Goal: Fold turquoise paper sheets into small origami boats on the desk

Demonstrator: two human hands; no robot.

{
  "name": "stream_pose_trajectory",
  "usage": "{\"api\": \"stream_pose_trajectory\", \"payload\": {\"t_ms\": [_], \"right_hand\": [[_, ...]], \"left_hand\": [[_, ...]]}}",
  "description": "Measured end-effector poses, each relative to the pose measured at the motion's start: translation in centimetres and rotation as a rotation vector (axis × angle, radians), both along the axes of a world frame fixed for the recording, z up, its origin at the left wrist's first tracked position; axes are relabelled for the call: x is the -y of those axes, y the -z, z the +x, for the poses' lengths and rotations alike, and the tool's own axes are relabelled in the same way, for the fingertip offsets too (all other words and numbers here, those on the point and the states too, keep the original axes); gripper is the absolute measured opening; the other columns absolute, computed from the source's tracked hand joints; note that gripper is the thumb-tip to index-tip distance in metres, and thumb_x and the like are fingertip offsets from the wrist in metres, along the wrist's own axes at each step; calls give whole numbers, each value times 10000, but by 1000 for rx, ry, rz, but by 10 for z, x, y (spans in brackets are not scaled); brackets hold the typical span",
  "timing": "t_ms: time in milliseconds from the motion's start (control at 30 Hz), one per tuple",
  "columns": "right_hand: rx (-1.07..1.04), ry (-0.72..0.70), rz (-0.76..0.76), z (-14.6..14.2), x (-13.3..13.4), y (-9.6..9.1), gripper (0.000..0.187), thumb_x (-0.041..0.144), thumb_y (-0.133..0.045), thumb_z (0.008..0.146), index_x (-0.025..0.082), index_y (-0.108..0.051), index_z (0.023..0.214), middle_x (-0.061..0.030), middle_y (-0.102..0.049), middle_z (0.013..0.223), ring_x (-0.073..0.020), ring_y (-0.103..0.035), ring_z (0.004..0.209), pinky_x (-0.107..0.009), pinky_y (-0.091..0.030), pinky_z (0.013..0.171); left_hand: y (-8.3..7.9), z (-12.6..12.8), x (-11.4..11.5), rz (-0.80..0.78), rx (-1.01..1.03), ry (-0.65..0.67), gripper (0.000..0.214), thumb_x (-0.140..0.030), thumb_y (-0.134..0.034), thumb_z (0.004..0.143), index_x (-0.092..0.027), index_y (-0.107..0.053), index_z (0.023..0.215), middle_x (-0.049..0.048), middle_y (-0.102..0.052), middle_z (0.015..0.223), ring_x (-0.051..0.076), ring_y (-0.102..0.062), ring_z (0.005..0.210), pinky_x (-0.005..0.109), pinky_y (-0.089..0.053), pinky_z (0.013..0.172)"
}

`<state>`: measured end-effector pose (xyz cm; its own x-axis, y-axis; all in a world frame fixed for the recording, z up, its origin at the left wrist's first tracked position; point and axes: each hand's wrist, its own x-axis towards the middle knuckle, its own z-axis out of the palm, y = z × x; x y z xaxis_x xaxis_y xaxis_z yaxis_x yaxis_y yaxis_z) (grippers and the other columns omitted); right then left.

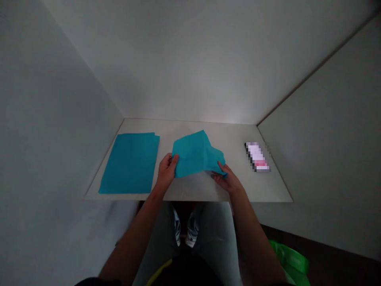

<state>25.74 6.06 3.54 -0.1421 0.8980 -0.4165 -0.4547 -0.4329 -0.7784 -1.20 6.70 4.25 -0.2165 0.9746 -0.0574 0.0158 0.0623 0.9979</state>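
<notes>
A turquoise cloth (190,153) with a crease down it is held up above the white table, between both hands. My left hand (167,169) grips its left edge, thumb on top. At the lower right corner, my right hand (226,178) pinches the cloth between thumb and fingers, and that side looks crumpled and bent. Left of my left hand lies a flat stack of turquoise cloths (130,163), larger than the held piece, with edges slightly out of line.
On the right of the white table (193,192) lies a phone (257,157) with its screen blurred. Walls (190,71) enclose the table at the back and both sides. A green plastic container (290,260) stands on the floor at the lower right.
</notes>
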Motion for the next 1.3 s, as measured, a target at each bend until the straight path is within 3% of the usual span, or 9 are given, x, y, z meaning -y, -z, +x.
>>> {"api": "stream_pose_trajectory", "payload": {"t_ms": [167, 300, 433, 500, 567, 667, 767, 967, 1300], "right_hand": [[296, -214, 79, 36, 6, -3, 558, 662, -980, 685, 224, -743, 937, -27, -773, 820, -183, -694, 716, -320, -606, 669], [622, -299, 169, 58, 2, 3, 502, 563, -898, 795, 226, -761, 1140, -89, -829, 1053, -279, -765, 988, -457, -635, 953], [1301, -154, 279, 59, 6, 7, 577, 395, -826, 829, 165, -698, 1343, -171, -769, 1221, -346, -742, 1081, -521, -610, 986], [1514, -36, 438, 44, 10, 6, 640, 374, -744, 902, 141, -629, 1486, -228, -687, 1405, -387, -694, 1231, -557, -571, 1058], [1565, -42, 600, 19, 12, 5, 551, 350, -561, 1028, 150, -613, 1539, -238, -641, 1511, -395, -636, 1358, -580, -510, 1148], [1497, -295, 786, -24, 6, 9, 579, 316, -336, 1110, 174, -553, 1627, -164, -558, 1677, -325, -527, 1534, -534, -387, 1298], [1536, -502, 756, -47, -11, 20, 632, 411, -267, 1140, 191, -473, 1695, -117, -435, 1781, -297, -390, 1654, -550, -233, 1381], [1672, -548, 682, -8, -52, 29, 767, 576, -296, 1141, 132, -308, 1767, -117, -218, 1857, -287, -212, 1733, -513, -92, 1413], [1696, -558, 655, 17, -69, 29, 850, 602, -318, 1127, 62, -210, 1775, -172, -152, 1851, -296, -160, 1745, -560, 9, 1409]], "left_hand": [[-3, -33, 12, -38, -155, 90, 423, -645, -646, 957, -228, -646, 885, 10, -639, 765, 168, -577, 671, 270, -455, 614], [0, -52, 27, -126, -634, 146, 298, -488, -592, 1032, -214, -678, 953, 74, -745, 903, 245, -694, 827, 360, -547, 790], [4, -31, 42, 6, -1069, 32, 436, -365, -625, 1034, -126, -636, 1398, 231, -690, 1434, 377, -672, 1301, 515, -520, 1098], [5, -7, 41, 169, -1125, 112, 480, -336, -545, 1079, -110, -592, 1500, 233, -588, 1604, 371, -545, 1507, 527, -439, 1234], [8, 19, 34, 277, -1141, 282, 500, -349, -467, 1117, -130, -585, 1552, 182, -533, 1690, 338, -426, 1624, 511, -353, 1324], [18, 46, 23, 266, -1202, 450, 603, -400, -494, 1103, -121, -529, 1636, 157, -407, 1787, 354, -294, 1699, 545, -245, 1387], [34, 51, 19, 227, -1257, 503, 654, -434, -476, 1096, -115, -501, 1666, 155, -371, 1801, 355, -288, 1703, 565, -192, 1402], [55, 31, 24, 248, -1280, 407, 785, -602, -500, 1063, -164, -447, 1713, 168, -303, 1826, 379, -240, 1718, 591, -180, 1393], [67, -2, 53, 263, -1292, 351, 1016, -700, -553, 1010, 12, -358, 1709, 326, -203, 1808, 470, -187, 1713, 646, -235, 1364]]}}
